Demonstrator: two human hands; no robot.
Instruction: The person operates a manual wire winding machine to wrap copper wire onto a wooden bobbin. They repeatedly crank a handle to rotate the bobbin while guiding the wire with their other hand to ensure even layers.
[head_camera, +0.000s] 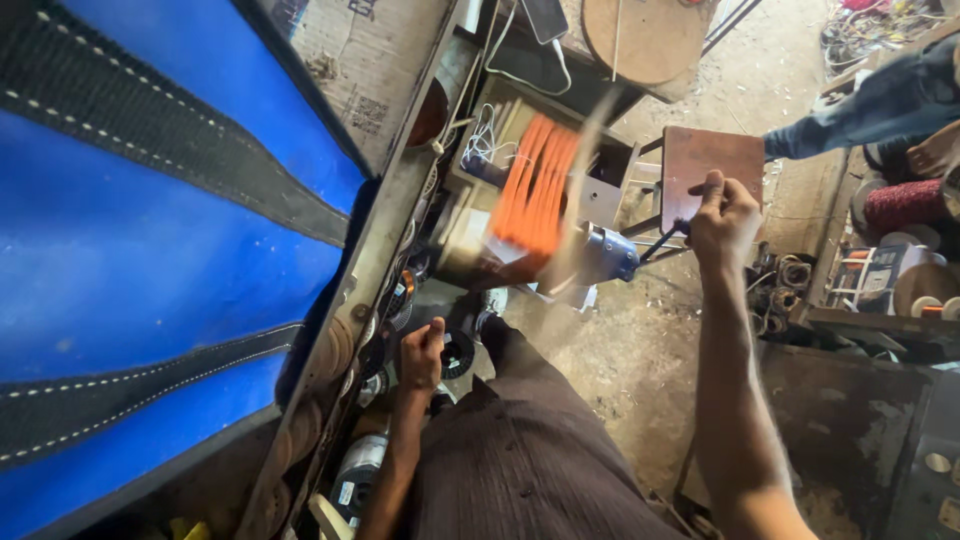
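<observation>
My right hand (722, 218) is shut on the dark crank handle (660, 243) of a blue hand-turned winding machine (608, 255). On the machine's shaft sits a blurred, spinning former wrapped in orange copper wire (533, 188). My left hand (422, 352) is closed low down near a small black wire spool (458, 353), apparently pinching the thin wire; the wire itself is too fine to see. My leg in dark trousers (530, 450) fills the bottom middle.
A blue tarp with black straps (150, 250) fills the left. Spools and motor parts lie along a metal ledge (340, 400). A small brown stool (712, 160) stands beyond the machine. Another person's legs (880, 100) show at top right. Coils and clutter sit at right (900, 280).
</observation>
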